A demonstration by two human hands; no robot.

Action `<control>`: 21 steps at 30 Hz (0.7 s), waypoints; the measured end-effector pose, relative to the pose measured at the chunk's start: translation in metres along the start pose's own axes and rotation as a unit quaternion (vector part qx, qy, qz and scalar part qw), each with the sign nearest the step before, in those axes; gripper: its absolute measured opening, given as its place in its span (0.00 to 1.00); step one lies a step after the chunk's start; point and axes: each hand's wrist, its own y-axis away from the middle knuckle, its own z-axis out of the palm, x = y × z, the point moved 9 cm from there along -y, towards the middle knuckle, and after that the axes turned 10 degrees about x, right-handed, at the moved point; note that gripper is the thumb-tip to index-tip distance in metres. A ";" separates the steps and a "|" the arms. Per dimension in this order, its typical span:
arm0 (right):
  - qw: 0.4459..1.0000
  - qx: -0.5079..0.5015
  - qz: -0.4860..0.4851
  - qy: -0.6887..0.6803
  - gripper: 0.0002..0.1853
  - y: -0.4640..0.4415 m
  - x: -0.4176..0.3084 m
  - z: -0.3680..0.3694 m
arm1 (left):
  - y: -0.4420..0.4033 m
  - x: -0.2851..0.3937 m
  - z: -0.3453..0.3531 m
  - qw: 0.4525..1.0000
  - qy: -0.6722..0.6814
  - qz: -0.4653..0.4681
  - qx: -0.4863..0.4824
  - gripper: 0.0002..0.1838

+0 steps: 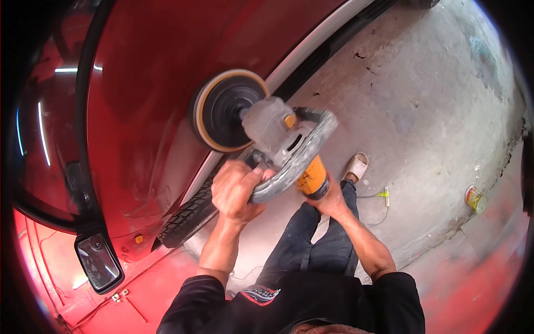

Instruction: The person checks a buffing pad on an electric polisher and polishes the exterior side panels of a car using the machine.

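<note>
A polishing machine [272,131] with a grey head and a yellow body is held between both hands. Its round black pad [227,111] with a tan rim lies against the red car panel [150,106]. My left hand [236,186] is wrapped round the lower end of the grey loop handle [297,158]. Fingers of my right hand [327,199] close round the dark rear end of the yellow body, partly hidden by the machine.
A side mirror [100,261] juts out at the lower left, near a tyre [189,217]. On the concrete floor [411,106] lie a yellow-green cable connector [386,195] and a small can [475,199]. My shoe [358,166] stands below the machine.
</note>
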 end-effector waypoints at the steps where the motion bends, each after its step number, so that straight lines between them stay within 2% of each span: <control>1: 1.000 0.017 0.002 0.007 0.49 -0.010 -0.011 -0.018 | -0.010 0.001 0.010 1.000 0.007 0.003 0.008 0.13; 5: 0.992 0.091 -0.048 0.067 0.49 -0.051 -0.042 -0.087 | -0.050 0.004 0.053 0.997 0.058 0.029 0.038 0.13; 8: 0.984 0.130 -0.035 0.114 0.48 -0.080 -0.046 -0.134 | -0.080 0.003 0.087 0.994 0.081 0.056 0.054 0.14; 13: 0.961 0.200 -0.144 0.124 0.48 -0.111 -0.071 -0.192 | -0.118 -0.004 0.132 0.977 0.146 0.067 0.139 0.18; 14: 0.958 0.206 -0.152 0.126 0.48 -0.116 -0.074 -0.200 | -0.125 -0.003 0.135 0.980 0.140 0.091 0.111 0.14; 16: 0.958 0.212 -0.146 0.128 0.47 -0.122 -0.075 -0.212 | -0.131 -0.001 0.138 0.980 0.133 0.092 0.120 0.15; 21: 0.962 0.189 -0.155 0.123 0.48 -0.102 -0.083 -0.182 | -0.101 -0.006 0.103 0.980 0.124 0.070 0.136 0.14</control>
